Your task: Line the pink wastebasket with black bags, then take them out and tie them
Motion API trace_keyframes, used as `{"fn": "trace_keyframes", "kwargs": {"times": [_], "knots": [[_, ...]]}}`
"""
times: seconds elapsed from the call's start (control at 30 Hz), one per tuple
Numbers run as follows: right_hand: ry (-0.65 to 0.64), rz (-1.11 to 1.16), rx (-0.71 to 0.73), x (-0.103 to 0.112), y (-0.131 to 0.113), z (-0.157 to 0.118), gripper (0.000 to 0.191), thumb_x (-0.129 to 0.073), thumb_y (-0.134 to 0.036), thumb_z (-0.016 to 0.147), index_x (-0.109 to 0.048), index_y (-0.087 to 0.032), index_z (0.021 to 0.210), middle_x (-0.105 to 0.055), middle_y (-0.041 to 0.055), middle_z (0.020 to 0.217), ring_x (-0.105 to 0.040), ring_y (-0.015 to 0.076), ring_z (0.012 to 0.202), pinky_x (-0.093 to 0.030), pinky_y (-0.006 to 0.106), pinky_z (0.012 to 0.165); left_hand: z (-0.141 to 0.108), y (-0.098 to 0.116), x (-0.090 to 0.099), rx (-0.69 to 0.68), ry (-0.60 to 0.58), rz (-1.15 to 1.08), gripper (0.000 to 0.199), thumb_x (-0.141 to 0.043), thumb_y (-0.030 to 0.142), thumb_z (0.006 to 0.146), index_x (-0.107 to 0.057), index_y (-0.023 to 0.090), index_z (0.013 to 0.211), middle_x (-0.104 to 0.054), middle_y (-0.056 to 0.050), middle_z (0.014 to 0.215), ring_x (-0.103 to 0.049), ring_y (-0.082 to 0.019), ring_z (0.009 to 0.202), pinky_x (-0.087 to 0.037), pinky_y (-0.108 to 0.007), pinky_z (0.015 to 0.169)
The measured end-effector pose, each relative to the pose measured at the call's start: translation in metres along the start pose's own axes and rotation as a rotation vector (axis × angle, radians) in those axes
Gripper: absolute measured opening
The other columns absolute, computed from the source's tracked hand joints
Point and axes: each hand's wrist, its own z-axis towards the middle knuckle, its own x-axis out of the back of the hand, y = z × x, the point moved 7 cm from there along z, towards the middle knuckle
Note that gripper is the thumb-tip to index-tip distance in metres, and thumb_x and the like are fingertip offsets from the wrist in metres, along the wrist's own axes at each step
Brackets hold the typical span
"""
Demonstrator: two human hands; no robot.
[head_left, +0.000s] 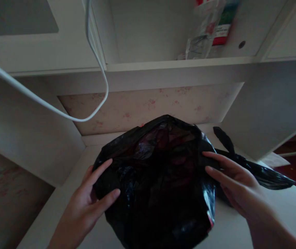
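Observation:
A black plastic bag [163, 193] stands wide open on the white surface, its mouth facing up toward me. At its left edge my left hand [91, 200] grips the plastic, thumb inside and fingers around the rim. On the right edge my right hand [232, 178] holds the rim with thumb and index finger over the plastic. Inside, the bag is dark with reddish patches; whatever lies at the bottom cannot be made out. Beside my right hand, a twisted black plastic piece [261, 173] extends to the right.
White shelving [179, 65] rises ahead, with clear packaging [201, 38] and a red and green packet [222, 31] inside. A white cable [46, 103] hangs at the upper left. The white surface [277, 211] spreads beneath the bag, between side panels.

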Motion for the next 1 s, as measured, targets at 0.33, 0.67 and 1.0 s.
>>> {"fn": "trace_keyframes", "kwargs": {"times": [0.33,0.67,1.0], "knots": [[0.066,0.147,-0.004,0.003,0.042,0.008,0.072,-0.098,-0.036,0.065,-0.070,-0.032,0.131,-0.069,-0.0029,0.087,-0.057,0.0117,0.065,-0.050,0.024,0.059,-0.010,-0.042,-0.025,0.035,0.082,-0.237,0.085,-0.092,0.041,0.070,-0.057,0.036,0.147,-0.052,-0.004,0.158,-0.047,-0.036,0.149,-0.044,-0.042,0.121],[0.309,0.130,0.132,0.016,0.019,0.029,0.038,-0.084,-0.050,0.079,-0.073,-0.030,0.109,-0.075,0.0031,0.121,-0.068,0.0284,0.117,-0.056,0.042,0.102,0.023,-0.052,0.007,0.105,0.022,-0.424,0.055,-0.085,0.034,0.076,-0.067,0.038,0.128,-0.059,-0.001,0.153,-0.061,-0.030,0.130,-0.058,-0.035,0.094],[0.075,-0.333,0.331,-0.030,-0.023,0.076,0.043,-0.077,-0.050,0.083,-0.075,-0.027,0.119,-0.068,0.0061,0.143,-0.061,0.0313,0.135,-0.041,0.053,0.121,0.113,-0.006,-0.013,0.058,-0.067,0.052,0.061,-0.081,0.062,0.076,-0.076,0.018,0.117,-0.079,-0.013,0.116,-0.073,-0.030,0.104,-0.055,-0.037,0.086]]}}
